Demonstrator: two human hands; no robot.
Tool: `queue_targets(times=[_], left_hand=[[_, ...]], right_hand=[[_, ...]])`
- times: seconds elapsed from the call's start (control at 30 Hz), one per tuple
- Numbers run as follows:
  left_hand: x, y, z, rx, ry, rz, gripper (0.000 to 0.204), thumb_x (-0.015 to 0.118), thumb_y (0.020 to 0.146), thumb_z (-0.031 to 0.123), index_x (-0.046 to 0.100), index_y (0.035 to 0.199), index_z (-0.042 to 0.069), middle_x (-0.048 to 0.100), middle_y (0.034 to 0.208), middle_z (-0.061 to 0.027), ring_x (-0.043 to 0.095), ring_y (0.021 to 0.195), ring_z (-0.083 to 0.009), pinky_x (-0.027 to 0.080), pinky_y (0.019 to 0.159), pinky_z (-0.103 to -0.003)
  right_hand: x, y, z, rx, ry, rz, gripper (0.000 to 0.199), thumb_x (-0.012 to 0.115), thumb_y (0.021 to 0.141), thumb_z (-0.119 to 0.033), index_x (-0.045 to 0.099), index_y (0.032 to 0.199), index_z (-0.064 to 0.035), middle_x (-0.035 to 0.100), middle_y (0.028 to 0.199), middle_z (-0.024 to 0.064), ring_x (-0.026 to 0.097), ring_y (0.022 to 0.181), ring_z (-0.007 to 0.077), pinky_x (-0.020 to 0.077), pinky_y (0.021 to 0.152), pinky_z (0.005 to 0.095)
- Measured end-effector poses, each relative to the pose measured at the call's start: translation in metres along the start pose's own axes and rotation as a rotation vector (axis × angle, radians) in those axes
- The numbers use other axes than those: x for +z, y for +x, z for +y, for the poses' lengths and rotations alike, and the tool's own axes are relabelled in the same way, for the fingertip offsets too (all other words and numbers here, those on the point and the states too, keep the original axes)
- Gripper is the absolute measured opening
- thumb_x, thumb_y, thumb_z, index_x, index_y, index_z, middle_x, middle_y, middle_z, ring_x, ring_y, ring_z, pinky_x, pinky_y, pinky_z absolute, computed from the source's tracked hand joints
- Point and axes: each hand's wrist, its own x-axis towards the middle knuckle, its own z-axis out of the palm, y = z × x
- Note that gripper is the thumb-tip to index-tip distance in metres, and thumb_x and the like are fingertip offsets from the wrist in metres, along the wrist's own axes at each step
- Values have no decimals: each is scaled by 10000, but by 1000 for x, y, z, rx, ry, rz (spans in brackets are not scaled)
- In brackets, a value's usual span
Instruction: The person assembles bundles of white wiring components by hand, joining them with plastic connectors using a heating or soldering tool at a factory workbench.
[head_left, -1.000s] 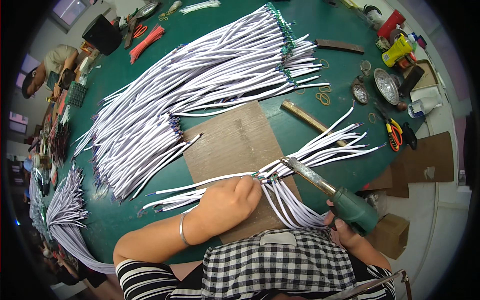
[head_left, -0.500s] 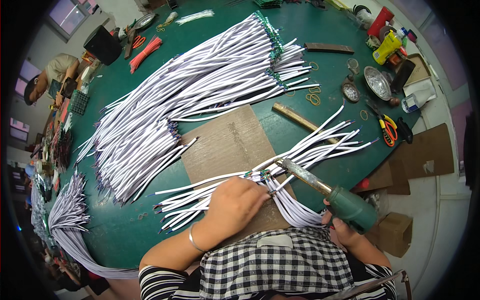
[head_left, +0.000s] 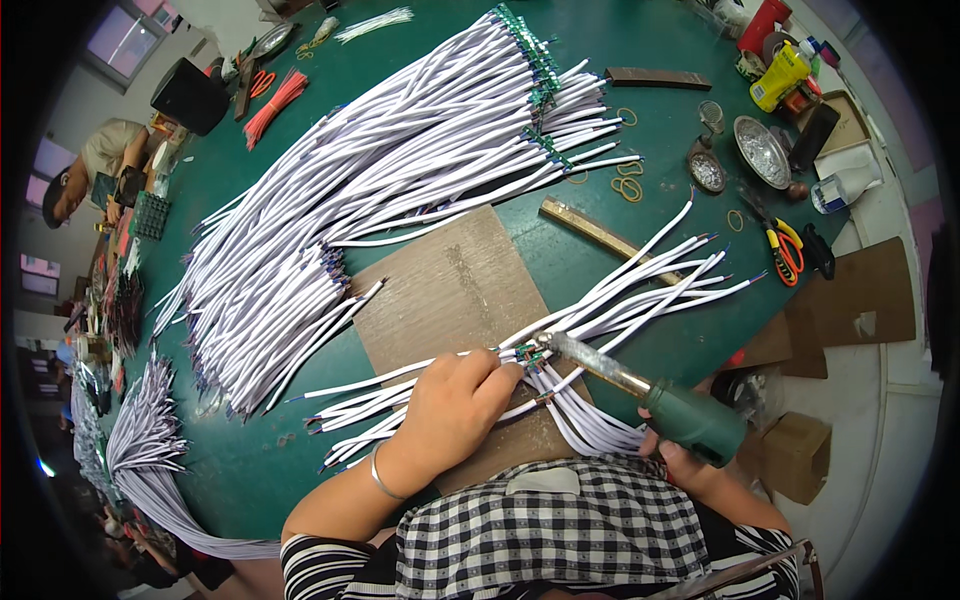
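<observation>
My right hand [head_left: 675, 458] grips the green handle of a large soldering iron [head_left: 695, 420], partly hidden behind it. The iron's worn metal tip points left and rests at or just above small green circuit boards [head_left: 525, 352], where white cables meet. My left hand [head_left: 455, 405] is closed beside those boards, thumb and fingers pinched on a white cable [head_left: 400, 391]; the exact grip is hidden. Loose white cables [head_left: 640, 275] fan out to the right, and others bend down toward my apron. Beneath them lies a brown board [head_left: 430, 290].
A big heap of white cables [head_left: 390, 150] fills the table's middle. A brass-coloured bar [head_left: 595, 232], metal dishes [head_left: 760, 150], orange-handled cutters [head_left: 785, 255] and a yellow bottle [head_left: 780, 80] lie to the right. Another person [head_left: 105, 160] works at far left.
The iron's tip has moved slightly left and down onto the green boards. My left hand has shifted a little up and left, its fingers now nearer the boards.
</observation>
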Motion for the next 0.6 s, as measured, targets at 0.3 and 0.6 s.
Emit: queue_targets(times=[0.3, 0.6], left_hand=[[5, 0, 1, -61, -69, 8, 207, 692, 701, 33, 633, 894, 82, 555, 756, -65, 562, 641, -239, 445, 542, -349], [0, 6, 2, 15, -49, 7, 268, 686, 666, 14, 650, 927, 67, 535, 772, -55, 540, 638, -227, 435, 542, -334]], right_hand=[[64, 94, -12, -166, 675, -39, 848, 562, 767, -133, 71, 1455, -69, 226, 1455, 97, 291, 1327, 236, 291, 1085, 447], [72, 100, 5, -203, 708, -49, 808, 614, 801, -185, 148, 1430, 17, 135, 1495, 161, 367, 1271, 197, 329, 1046, 362]])
